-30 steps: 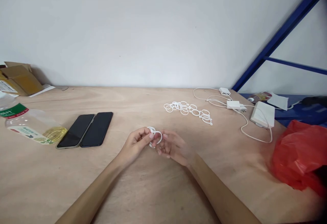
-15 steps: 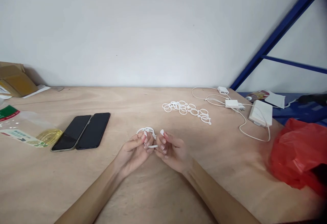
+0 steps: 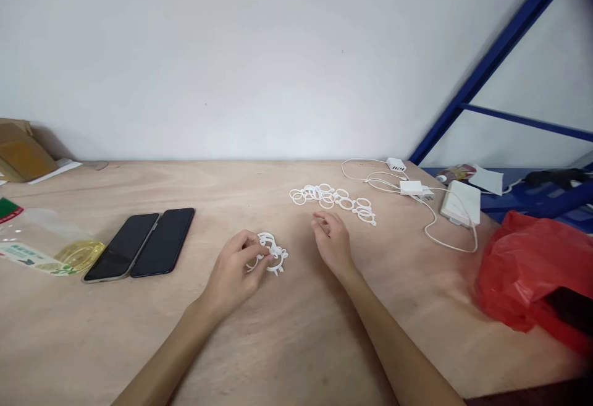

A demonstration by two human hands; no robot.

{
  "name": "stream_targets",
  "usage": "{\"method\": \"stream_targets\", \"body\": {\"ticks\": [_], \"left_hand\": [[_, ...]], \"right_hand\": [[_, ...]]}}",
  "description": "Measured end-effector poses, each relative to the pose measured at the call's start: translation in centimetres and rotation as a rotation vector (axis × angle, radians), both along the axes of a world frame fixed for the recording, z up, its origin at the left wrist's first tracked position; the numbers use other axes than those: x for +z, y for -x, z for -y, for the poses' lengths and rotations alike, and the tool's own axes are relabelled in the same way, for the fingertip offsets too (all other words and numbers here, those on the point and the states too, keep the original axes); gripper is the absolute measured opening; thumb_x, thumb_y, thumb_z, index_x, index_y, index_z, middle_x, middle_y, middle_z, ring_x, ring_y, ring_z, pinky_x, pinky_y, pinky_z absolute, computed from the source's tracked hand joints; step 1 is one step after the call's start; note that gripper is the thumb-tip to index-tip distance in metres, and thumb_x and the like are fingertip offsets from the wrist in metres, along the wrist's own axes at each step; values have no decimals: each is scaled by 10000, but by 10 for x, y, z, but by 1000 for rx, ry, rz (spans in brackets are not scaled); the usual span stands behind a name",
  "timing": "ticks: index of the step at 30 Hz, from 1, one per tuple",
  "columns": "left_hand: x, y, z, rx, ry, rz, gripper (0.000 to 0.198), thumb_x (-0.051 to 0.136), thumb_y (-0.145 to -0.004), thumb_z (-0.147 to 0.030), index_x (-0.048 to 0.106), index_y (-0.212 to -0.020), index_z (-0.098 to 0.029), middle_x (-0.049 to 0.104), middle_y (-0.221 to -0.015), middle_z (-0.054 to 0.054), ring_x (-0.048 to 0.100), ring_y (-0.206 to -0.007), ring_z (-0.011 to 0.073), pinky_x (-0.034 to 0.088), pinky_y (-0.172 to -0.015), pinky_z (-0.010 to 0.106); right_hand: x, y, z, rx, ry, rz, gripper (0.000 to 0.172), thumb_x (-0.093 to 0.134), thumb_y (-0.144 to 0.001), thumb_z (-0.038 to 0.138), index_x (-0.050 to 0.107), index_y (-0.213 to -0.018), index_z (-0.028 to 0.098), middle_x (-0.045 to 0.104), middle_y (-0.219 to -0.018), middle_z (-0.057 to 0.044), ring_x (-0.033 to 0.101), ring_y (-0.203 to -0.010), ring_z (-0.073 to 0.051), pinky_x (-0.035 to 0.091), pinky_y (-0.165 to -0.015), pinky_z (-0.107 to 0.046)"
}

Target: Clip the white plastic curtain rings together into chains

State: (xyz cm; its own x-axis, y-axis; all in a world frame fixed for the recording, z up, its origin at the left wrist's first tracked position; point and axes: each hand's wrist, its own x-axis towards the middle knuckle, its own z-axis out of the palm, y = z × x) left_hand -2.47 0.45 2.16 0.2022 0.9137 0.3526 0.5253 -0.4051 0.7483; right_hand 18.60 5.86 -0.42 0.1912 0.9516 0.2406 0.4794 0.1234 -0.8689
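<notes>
Several linked white plastic rings [image 3: 278,261] are at the middle of the table, under the fingertips of my left hand [image 3: 238,270]. Its thumb and fingers pinch the cluster near its centre and cover part of it. To the right, my right hand [image 3: 334,240] hovers with loosely bent fingers apart, and I see nothing in it. Just beyond that hand lies a spread of more white plastic rings [image 3: 346,204], overlapping in a row on the table.
Two dark phones [image 3: 163,242] lie left, beside a clear plastic bag [image 3: 55,242]. A cardboard box [image 3: 23,149] stands far left. White chargers [image 3: 411,188] with cables and a white box [image 3: 461,203] are at right, near a red plastic bag [image 3: 532,270] and blue metal frame [image 3: 491,47].
My hands have parted. The left has lowered the ring cluster to the table, while the right has let go and moved right and away, toward the other rings. The view has shifted slightly.
</notes>
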Motion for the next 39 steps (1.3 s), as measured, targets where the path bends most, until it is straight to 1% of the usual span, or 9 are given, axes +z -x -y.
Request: {"method": "stream_targets", "body": {"ticks": [3, 5, 8, 20, 27, 29, 32, 35, 39], "left_hand": [[-6, -2, 0, -16, -71, -103, 122, 590, -806, -238, 708, -837, -243, 593, -838, 51, 550, -793, 195, 422, -729, 301], [-8, -3, 1, -36, -84, -114, 134, 577, -818, -229, 694, -884, -236, 600, -862, 56, 560, -813, 199, 432, -742, 305], [-8, -3, 1, -53, -105, -104, 140, 563, -835, -231, 681, -911, -227, 599, -870, 61, 566, -824, 197, 439, -751, 301], [-9, -4, 2, -45, -146, -136, 144, 525, -859, -222, 662, -900, -205, 591, -883, 67, 573, -830, 190, 451, -760, 294], [-10, -4, 2, -42, -217, -153, 175, 476, -884, -199, 650, -895, -182, 597, -859, 59, 579, -811, 172, 468, -733, 292], [-11, -4, 1, -39, -225, -155, 171, 481, -881, -194, 651, -897, -183, 599, -858, 56, 585, -807, 168, 471, -728, 288], [-11, -4, 0, -37, -225, -155, 165, 485, -882, -194, 649, -898, -183, 600, -862, 55, 586, -806, 165, 473, -727, 287], [-11, -4, 0, -42, -217, -152, 169, 479, -885, -191, 647, -906, -182, 599, -863, 56, 582, -810, 164, 471, -733, 289], [-10, -4, 1, -42, -208, -151, 187, 463, -890, -192, 650, -897, -180, 602, -863, 61, 578, -816, 170, 465, -739, 299]], "right_hand": [[-11, -14, -10, -40, 34, 445, 499, 417, -836, 243, 473, -1324, 158, 408, -1445, -99, 312, -1323, -283, 253, -1061, -446], [-16, -15, -13, -25, 129, 587, 576, 394, -874, 307, 335, -1424, 147, 283, -1522, -84, 183, -1396, -296, 209, -1084, -469], [-19, -10, -13, -1, 177, 679, 616, 331, -912, 395, 264, -1451, 105, 261, -1529, -100, 71, -1427, -295, 170, -1097, -482], [-18, -10, -15, -109, 83, 674, 495, 437, -872, 348, 470, -1287, 81, 547, -1249, -172, 426, -1195, -306, 302, -1005, -407], [-20, -16, -17, -176, -70, 488, 215, 460, -828, 242, 636, -913, 150, 637, -907, -105, 536, -934, -246, 388, -870, -352], [-17, -18, -17, -293, -86, 539, 229, 492, -805, 247, 636, -954, 150, 617, -981, -123, 507, -996, -273, 373, -873, -376], [-14, -20, -17, -391, 16, 617, 395, 509, -778, 218, 572, -1154, 115, 558, -1162, -174, 448, -1108, -318, 347, -889, -407], [-11, -21, -17, -310, 124, 632, 405, 452, -797, 158, 557, -1183, 98, 583, -1163, -170, 454, -1119, -306, 342, -905, -395], [-11, -22, -17, -228, 100, 584, 346, 423, -827, 164, 610, -1107, 85, 622, -1134, -162, 478, -1101, -290, 336, -942, -365]]}}
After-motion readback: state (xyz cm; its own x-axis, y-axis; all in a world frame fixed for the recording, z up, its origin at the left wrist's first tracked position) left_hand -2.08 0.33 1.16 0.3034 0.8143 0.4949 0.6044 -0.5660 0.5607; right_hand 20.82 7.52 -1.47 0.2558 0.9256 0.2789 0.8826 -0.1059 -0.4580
